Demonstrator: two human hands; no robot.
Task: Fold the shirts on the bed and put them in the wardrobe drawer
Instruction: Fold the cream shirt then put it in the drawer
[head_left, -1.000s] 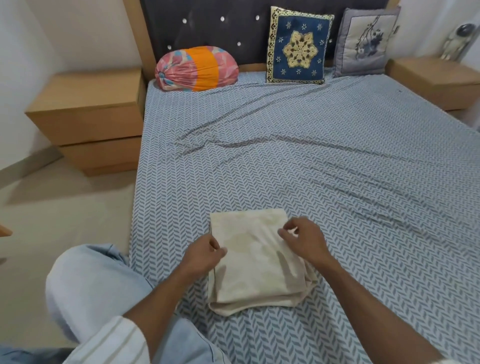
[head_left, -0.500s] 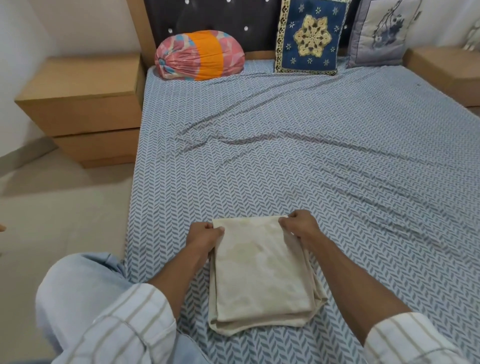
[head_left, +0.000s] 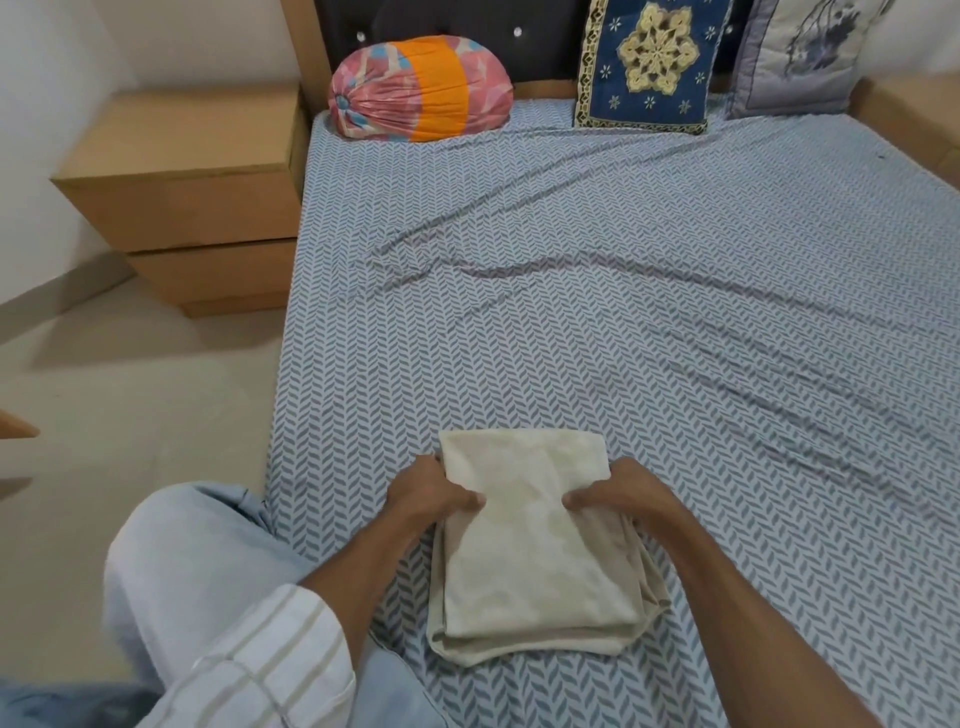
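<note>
Cream shirt, folded into a thick rectangular stack, lies flat on the bed near its foot edge, toward the left side of the mattress. Lower layers stick out slightly along the stack's near edge and right side.

Left hand at the stack's left edge, about midway along it; fingers curled, thumb on top of the cloth, gripping the fold. Right hand at the right edge, opposite the left; fingers curled in the same way, thumb pressed on the top layer, gripping the shirt. Both forearms bare; a striped white sleeve is pushed up on the left arm.

Bed sheet blue-grey with a herringbone print, creased in long ridges across the middle. At the head edge: a round pink and orange bolster at the left corner, a navy embroidered cushion beside it, a pale grey cushion further right, all against the dark headboard.

Wooden nightstand stands off the bed's left side by the head. The person's knee in light blue trousers touches the bed's left edge near the foot corner.
</note>
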